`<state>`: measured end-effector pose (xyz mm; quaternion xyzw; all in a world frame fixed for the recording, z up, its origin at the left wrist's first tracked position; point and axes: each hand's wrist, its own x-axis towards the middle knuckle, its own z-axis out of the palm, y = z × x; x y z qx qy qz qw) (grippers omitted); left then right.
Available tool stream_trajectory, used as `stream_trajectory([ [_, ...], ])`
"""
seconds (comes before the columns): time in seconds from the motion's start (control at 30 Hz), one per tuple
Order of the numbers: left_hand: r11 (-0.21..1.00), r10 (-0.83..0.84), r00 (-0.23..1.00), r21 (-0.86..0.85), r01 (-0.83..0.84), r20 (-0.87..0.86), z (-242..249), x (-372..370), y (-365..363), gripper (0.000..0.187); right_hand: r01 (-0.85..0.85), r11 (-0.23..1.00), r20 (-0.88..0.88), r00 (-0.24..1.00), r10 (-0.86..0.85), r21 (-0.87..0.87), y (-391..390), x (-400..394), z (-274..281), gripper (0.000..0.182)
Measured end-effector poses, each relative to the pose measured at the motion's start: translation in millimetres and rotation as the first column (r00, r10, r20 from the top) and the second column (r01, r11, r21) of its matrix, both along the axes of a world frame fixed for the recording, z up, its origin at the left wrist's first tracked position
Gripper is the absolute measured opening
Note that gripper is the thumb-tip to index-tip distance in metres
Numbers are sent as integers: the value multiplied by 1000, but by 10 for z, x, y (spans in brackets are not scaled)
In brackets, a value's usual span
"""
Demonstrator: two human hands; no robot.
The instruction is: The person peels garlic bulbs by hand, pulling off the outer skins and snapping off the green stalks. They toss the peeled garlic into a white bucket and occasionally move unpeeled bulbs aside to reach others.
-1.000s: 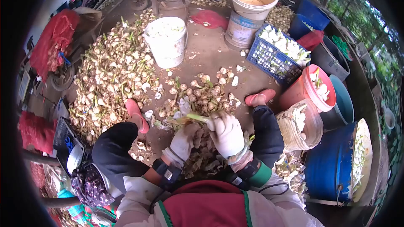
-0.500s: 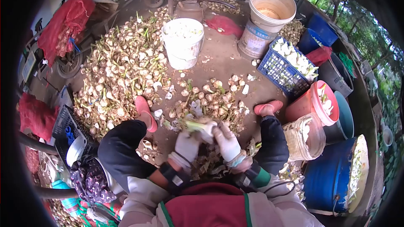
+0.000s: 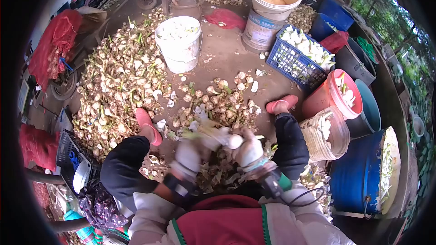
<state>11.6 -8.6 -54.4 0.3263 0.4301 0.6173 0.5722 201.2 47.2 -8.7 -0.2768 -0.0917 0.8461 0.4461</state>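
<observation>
Both my hands wear white gloves and meet over my lap, between my knees. My left hand (image 3: 187, 154) grips the green-stalked end of a pale bulb (image 3: 217, 135). My right hand (image 3: 248, 148) holds the bulb's round white end; both are blurred by motion. Peelings and husks (image 3: 218, 174) lie under my hands. A small heap of unpeeled bulbs (image 3: 217, 104) lies on the ground just past my hands, between my pink shoes (image 3: 146, 124).
A big pile of bulbs (image 3: 120, 77) spreads at the left. A white bucket (image 3: 179, 43) of peeled pieces stands behind it. A blue crate (image 3: 297, 59), an orange bucket (image 3: 334, 97), a woven basket (image 3: 324, 136) and a blue drum (image 3: 359, 177) line the right.
My hands have shifted slightly right while working the bulb; my right hand has turned over its white end. The camera view has swung a little.
</observation>
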Motion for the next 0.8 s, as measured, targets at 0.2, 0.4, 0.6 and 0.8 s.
stream_trajectory([
  [0.2,994,-100,610,104,29,786,-1099,-164,115,34,11,983,266,962,-60,181,-72,4,39,36],
  [0.4,981,123,935,185,-63,-333,749,535,-393,49,-483,614,739,621,-261,624,-406,-38,550,40],
  [0.6,988,73,765,56,-141,640,707,452,-398,23,-324,801,659,744,-113,504,-674,-112,474,30],
  [0.8,894,424,782,-71,-443,456,771,-82,-330,40,-369,862,636,768,72,347,-654,-131,511,28],
])
